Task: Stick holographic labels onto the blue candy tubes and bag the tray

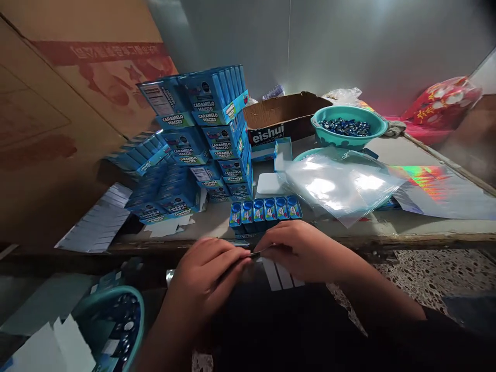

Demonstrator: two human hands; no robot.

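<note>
hands: left hand (209, 281) and right hand (300, 253) meet fingertip to fingertip just below the table (387, 227) edge. both are pinched on a thin piece (254, 254) that spans the small gap between them. the piece is dark and too small to tell what it is.

white strips (281, 274): lie right under the hands, partly covered by the right one.

row of boxes (265, 211): six small blue boxes, upright and side by side, on the table just beyond the thin piece.

white block (268, 183): flat, behind the row.

stack (209, 134): many blue boxes marked "caramelo macizo", piled high to the left behind the row, some leaning.

clear sheets (341, 186): glossy, spread to the right of the row.

holographic sheet (442, 191): flat, further right.

carton (284, 121): open, brown, behind the stack.

bowl (349, 126): teal, holding blue wrapped pieces, right of the carton.

red bag (442, 103): far right, at the back.

flat cards (96, 219): white, fanned at the table's left end.

basket (134, 310): teal, low left beside the left forearm, with blue pieces inside.
</note>
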